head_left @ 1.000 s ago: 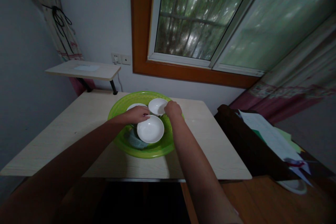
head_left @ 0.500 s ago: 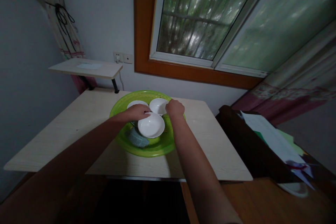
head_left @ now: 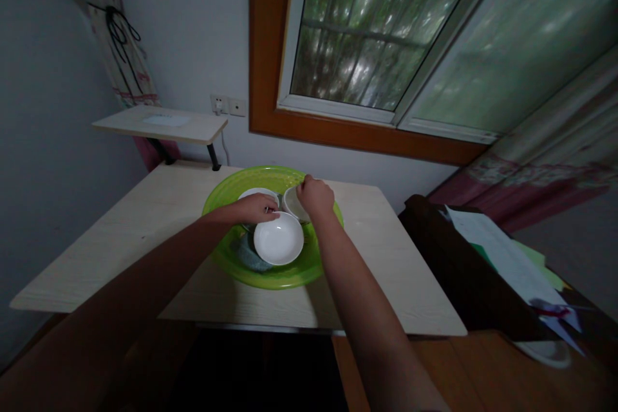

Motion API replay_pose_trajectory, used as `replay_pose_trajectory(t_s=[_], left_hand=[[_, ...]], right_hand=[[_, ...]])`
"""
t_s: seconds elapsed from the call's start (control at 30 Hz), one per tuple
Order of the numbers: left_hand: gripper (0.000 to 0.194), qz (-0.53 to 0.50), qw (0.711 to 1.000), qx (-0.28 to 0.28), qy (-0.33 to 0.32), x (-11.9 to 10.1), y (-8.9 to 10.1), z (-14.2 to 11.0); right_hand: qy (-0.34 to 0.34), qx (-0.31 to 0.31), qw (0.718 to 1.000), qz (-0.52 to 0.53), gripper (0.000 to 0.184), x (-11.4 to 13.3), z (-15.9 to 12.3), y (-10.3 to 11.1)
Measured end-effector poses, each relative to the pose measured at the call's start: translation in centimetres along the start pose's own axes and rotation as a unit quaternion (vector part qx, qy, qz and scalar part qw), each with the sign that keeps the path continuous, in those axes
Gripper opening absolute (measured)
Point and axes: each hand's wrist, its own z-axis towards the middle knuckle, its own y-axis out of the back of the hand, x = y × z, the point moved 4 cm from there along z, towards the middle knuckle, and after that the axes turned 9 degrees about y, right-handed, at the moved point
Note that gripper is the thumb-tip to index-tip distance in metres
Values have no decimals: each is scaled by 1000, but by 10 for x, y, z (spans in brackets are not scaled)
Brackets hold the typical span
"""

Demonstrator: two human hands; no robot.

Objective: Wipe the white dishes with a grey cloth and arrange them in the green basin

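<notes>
A round green basin stands on the pale wooden table and holds three white bowls and a grey-blue cloth. My left hand is closed on the far rim of the front bowl, which tips its inside toward me. At the basin's right side, my right hand grips the rim of another bowl, which is tilted and partly hidden by the fingers. Behind my left hand the third bowl sits at the back left, mostly covered.
On the table's back left corner is a small raised shelf with black legs. To the right, a dark brown piece of furniture bears papers. A framed window is in the wall behind the table.
The front bowl has come slightly toward me and tilted more. My right hand has moved a little left and back, tipping its bowl. The cloth is more covered.
</notes>
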Motion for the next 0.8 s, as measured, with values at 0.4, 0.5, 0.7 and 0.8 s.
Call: replay_pose_trajectory(t_s=[0.4,0.5,0.7,0.8], left_hand=[[50,-65,995,66,26,4,-6,-5],[48,-80,994,70,39,7,-4,-6],[42,-63,996,9,60,22,30,-18],[35,-50,991,-70,102,37,57,-38]], right_hand=[[-9,-16,999,38,48,0,2,1],[-8,-22,999,46,49,1,2,2],[54,-31,996,65,48,7,0,5],[150,-27,984,89,43,21,-4,11]])
